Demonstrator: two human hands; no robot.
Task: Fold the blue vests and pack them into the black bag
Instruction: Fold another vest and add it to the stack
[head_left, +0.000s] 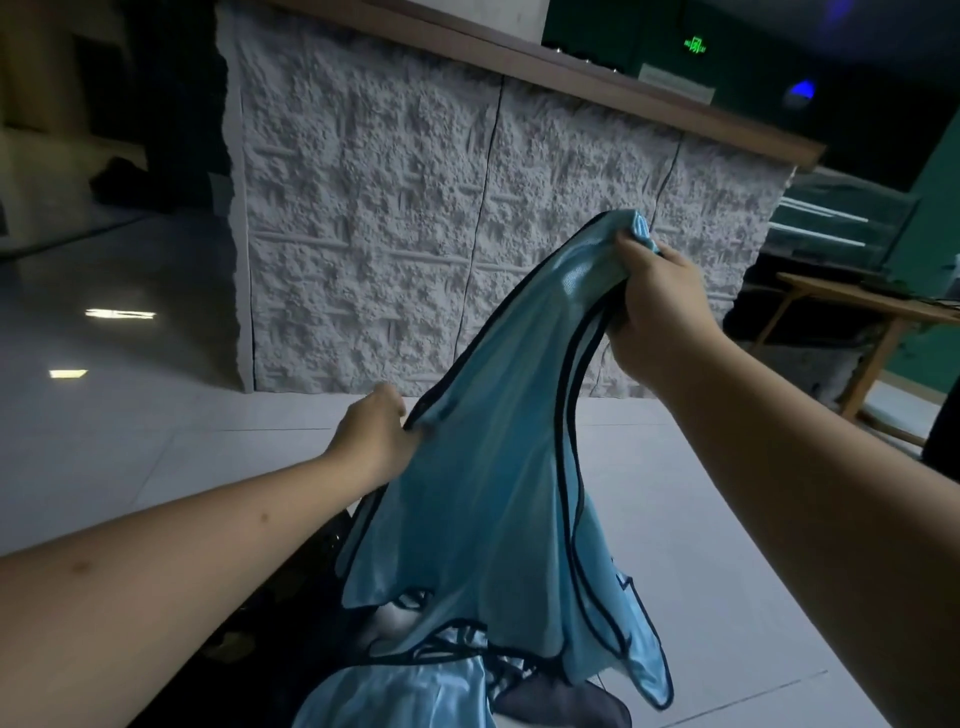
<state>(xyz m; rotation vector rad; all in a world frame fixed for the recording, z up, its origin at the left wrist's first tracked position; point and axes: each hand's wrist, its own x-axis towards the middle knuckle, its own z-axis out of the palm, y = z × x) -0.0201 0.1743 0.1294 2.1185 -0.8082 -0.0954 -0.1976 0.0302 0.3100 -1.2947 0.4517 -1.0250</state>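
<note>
Second blue vest (395, 696): cut off by bottom edge. Black bag (291, 618): mostly hidden behind left forearm (156, 571) and the hanging blue vest (493, 519).

Light-blue vest (483, 493), dark-navy trim

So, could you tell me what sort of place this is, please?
Probably a lobby or bar area: a stone-faced counter, a green exit sign and glossy floor tiles.
</note>
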